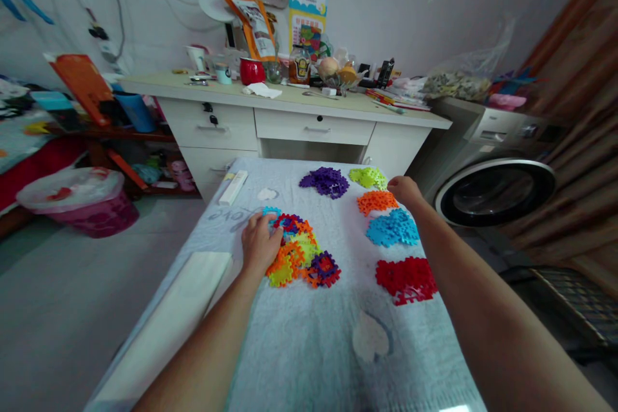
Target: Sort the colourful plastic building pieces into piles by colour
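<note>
A long white desk with drawers (290,125) stands beyond the loose heap of notched, flat plastic pieces in mixed colours (305,248), and a silver front-loading washing machine (492,190) stands well off to the heap's right. Under the heap is a table spread with a pale blue-grey cloth (309,347), whose soft surface probably helps keep the light pieces from sliding. A long off-white bar (176,315) lies to the left of the heap along the table's edge, seemingly out of the way. The left hand (262,244) rests at the heap's left edge, fingers partly curled over it as if to pick or steady; whether it grips a piece cannot be told. The right hand (405,190) is beyond and right of the heap, fingers drawn together; anything inside them is hidden. Five single-colour piles lie apart from the heap, likely spaced so their colours do not mix: red (405,278) to its right, light blue (393,227) and orange (376,202) farther off on that side, purple (326,181) beyond it, and yellow-green (368,177) beyond and right, beside the right fingertips. A single light-blue piece (271,211) sits at the heap's far left, by the left fingers.
</note>
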A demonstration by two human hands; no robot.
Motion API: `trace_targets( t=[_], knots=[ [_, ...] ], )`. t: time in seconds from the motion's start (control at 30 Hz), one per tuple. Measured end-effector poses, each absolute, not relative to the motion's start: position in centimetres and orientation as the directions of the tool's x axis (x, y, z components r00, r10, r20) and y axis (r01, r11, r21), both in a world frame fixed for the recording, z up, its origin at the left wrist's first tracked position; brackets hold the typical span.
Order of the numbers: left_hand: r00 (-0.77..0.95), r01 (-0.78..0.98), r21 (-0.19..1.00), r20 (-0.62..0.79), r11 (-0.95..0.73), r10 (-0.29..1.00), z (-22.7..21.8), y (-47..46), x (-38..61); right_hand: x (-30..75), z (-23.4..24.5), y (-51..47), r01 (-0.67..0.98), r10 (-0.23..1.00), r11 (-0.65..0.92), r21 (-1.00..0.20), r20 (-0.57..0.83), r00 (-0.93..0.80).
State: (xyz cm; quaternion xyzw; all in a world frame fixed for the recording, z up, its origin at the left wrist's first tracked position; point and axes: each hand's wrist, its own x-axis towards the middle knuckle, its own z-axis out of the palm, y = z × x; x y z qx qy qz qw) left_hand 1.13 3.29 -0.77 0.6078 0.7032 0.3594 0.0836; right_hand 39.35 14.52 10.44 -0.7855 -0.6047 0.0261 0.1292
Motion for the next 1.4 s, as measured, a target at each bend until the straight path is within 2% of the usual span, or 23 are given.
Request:
trace_targets(
  t=[0.13,0.23,0.3,0.37,0.5,0.67,0.87,1.03,1.27,1.4],
  knots=[
    [-0.25,0.779,0.627,0.328,-0.012,0.911,-0.7,3.3,1.1,35.6,11.5,12.5,0.955,0.972,-0.102,-0.278,0.175,0.155],
    [-0.263,0.762,0.648,0.328,-0.013,0.907,-0.8,3.5,1.1,31.4,11.3,10.1,0.928,0.987,0.082,-0.363,0.162,-0.024],
    [-0.264,0.75,0.661,0.33,-0.023,0.906,-0.8,3.6,1.0,28.5,10.5,8.1,0.866,0.972,0.233,-0.442,0.107,-0.207],
    [-0.263,0.74,0.671,0.336,-0.034,0.904,-0.9,3.6,0.9,26.1,9.3,5.9,0.827,0.944,0.297,-0.477,0.018,-0.329],
    [-0.25,0.744,0.667,0.333,-0.04,0.909,-1.0,3.6,0.8,23.6,7.1,2.5,0.808,0.874,0.404,-0.429,-0.079,-0.479],
    [-0.266,0.767,0.642,0.33,-0.008,0.906,-1.0,3.5,1.0,23.7,6.3,0.5,0.838,0.86,0.398,-0.373,-0.167,-0.483],
    [-0.298,0.779,0.627,0.318,0.036,0.9,-0.9,3.4,1.3,24.4,6.1,-0.2,0.822,0.854,0.372,-0.431,-0.187,-0.485],
    [-0.255,0.793,0.61,0.339,-0.005,0.906,-1.0,3.4,1.1,24.8,6.1,-0.4,0.812,0.897,0.32,-0.488,-0.121,-0.426],
    [-0.206,0.803,0.595,0.342,-0.042,0.917,-0.8,3.4,1.0,26.3,6.6,0.2,0.687,0.933,0.199,-0.699,-0.079,-0.351],
    [-0.198,0.811,0.584,0.337,-0.039,0.92,-0.8,3.3,1.1,26.7,6.7,2.6,0.474,0.974,0.094,-0.876,-0.018,-0.226]
  ],
)
